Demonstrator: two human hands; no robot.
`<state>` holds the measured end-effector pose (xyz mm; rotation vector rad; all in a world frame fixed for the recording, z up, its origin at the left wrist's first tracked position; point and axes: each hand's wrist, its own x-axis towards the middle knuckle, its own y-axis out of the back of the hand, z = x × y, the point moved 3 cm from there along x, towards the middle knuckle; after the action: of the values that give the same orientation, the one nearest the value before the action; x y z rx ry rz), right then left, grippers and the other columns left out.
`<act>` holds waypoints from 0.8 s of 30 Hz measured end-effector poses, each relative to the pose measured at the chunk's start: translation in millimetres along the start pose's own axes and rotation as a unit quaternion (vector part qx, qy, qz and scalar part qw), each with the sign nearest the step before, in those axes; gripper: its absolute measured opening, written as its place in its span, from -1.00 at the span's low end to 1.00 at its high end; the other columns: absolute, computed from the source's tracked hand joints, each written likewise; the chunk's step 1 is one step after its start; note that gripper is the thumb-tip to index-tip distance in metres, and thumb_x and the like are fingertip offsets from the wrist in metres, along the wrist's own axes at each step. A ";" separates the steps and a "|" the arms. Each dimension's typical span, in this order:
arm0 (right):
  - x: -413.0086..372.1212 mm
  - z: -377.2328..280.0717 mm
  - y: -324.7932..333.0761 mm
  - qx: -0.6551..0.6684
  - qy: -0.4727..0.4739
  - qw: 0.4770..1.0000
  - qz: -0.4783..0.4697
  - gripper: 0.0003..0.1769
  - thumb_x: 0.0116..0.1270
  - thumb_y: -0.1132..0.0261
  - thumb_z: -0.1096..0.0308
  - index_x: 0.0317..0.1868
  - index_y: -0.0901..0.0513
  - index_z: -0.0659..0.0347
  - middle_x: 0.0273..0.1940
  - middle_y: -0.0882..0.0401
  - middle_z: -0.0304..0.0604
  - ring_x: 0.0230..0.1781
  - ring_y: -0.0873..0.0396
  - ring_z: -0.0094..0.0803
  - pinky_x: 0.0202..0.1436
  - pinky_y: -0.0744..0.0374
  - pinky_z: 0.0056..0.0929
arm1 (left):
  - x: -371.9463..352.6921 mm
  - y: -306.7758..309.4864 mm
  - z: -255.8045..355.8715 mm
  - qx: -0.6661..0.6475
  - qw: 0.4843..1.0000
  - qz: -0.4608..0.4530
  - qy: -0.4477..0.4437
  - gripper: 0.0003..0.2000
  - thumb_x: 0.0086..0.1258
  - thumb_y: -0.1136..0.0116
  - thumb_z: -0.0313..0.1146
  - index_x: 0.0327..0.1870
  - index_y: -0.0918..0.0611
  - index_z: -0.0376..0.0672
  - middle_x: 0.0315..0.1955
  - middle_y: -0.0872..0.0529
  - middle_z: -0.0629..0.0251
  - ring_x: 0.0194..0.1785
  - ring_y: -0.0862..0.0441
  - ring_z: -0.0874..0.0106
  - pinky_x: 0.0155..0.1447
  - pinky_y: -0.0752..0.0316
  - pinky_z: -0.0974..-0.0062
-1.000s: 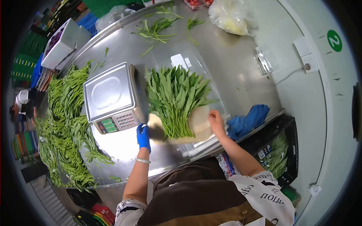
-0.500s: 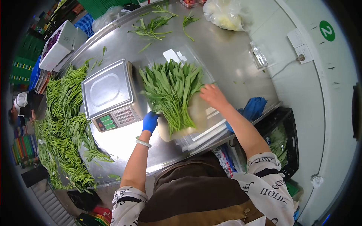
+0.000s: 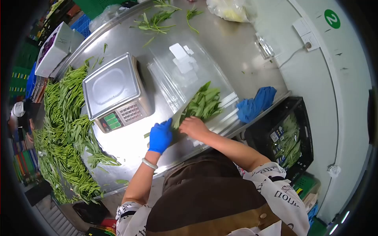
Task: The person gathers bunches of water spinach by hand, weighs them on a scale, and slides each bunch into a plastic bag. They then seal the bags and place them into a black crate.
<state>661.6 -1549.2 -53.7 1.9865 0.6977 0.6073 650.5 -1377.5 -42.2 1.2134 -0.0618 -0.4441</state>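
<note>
A bunch of leafy greens (image 3: pixel 205 103) lies near the table's front edge. A thin see-through sheet (image 3: pixel 182 111) is folded partly around it, with the leaf ends sticking out to the upper right. My left hand (image 3: pixel 160 137), in a blue glove, is closed at the sheet's left edge; its fingertips are partly hidden. My bare right hand (image 3: pixel 193 128) curls over the lower part of the bunch, fingers bent against the greens and sheet. The stems are mostly covered. Just beyond lies a stack of clear plastic bags (image 3: pixel 165 84) with white labels.
A digital scale (image 3: pixel 112 84) stands left of the bags. Loose long-stemmed greens (image 3: pixel 67 133) cover the table's left side. A blue crumpled cloth or bag (image 3: pixel 256 104) lies at the right edge, above a black crate (image 3: pixel 256 135) of packed greens. A power cord (image 3: pixel 291 59) hangs at the wall.
The bunch, spread flat on the sheet before, has been drawn towards me and turned, with the sheet folded over it. My right hand has moved left onto it. The bags behind are uncovered.
</note>
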 end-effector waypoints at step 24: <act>70.2 18.0 59.9 -0.097 -0.049 0.949 -0.295 -0.19 -0.11 -0.44 0.15 0.22 -0.40 0.15 -0.17 -0.61 0.05 -0.13 -0.59 -0.01 -0.10 -0.55 -0.10 | -41.8 12.5 35.6 -0.001 0.958 0.275 -0.080 -0.50 0.15 -0.20 -0.46 0.20 -0.48 -0.11 0.20 -0.43 0.14 0.27 -0.32 0.06 0.30 -0.22 0.14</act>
<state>737.6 -1537.3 0.2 1.5067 1.0672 0.2006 606.0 -1390.6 -10.1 1.0991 -0.5264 -0.0511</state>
